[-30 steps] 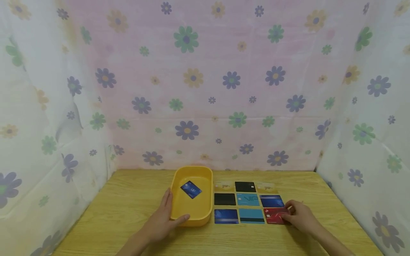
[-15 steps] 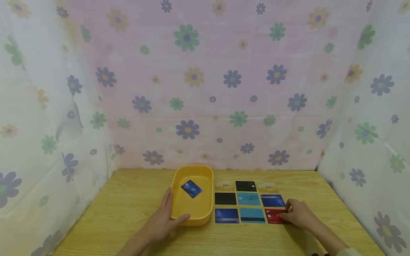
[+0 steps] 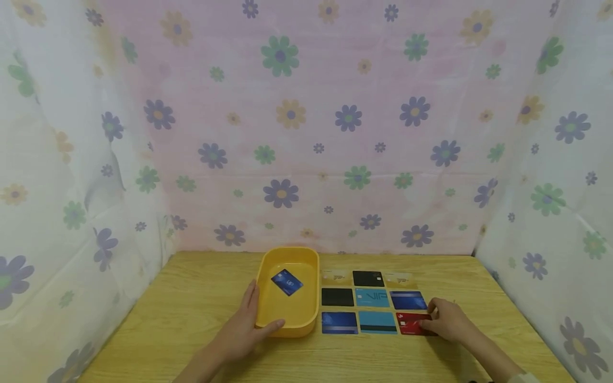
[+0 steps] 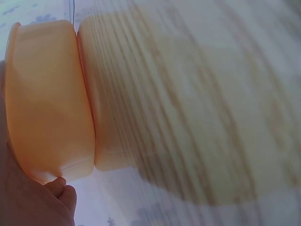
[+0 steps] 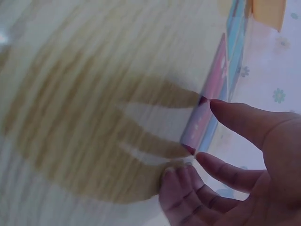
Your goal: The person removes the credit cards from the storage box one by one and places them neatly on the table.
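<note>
My left hand (image 3: 237, 330) holds the yellow plastic tray (image 3: 311, 319) at its near left corner, thumb over the near rim and fingers along the left wall. In the tray lies one blue bank card (image 3: 287, 282). My right hand (image 3: 450, 320) is at the right end of a red bank card (image 3: 408, 323), which lies flat on the table at the near right of a grid of cards. In the right wrist view, thumb and index finger touch the red card (image 5: 211, 89) with bent fingers, the other fingers curled beside it.
Left of the red card lie a light-blue card (image 3: 377, 322) and a blue card (image 3: 339, 322). Behind them are a black card (image 3: 337, 297), a turquoise card (image 3: 372, 298) and another blue card (image 3: 408, 300), then a back row. A flowered cloth (image 3: 306, 133) encloses the wooden table (image 3: 191, 298).
Both hands keep their places at the tray and the red card. The view shifts slightly, and the right sleeve comes into sight at the bottom.
</note>
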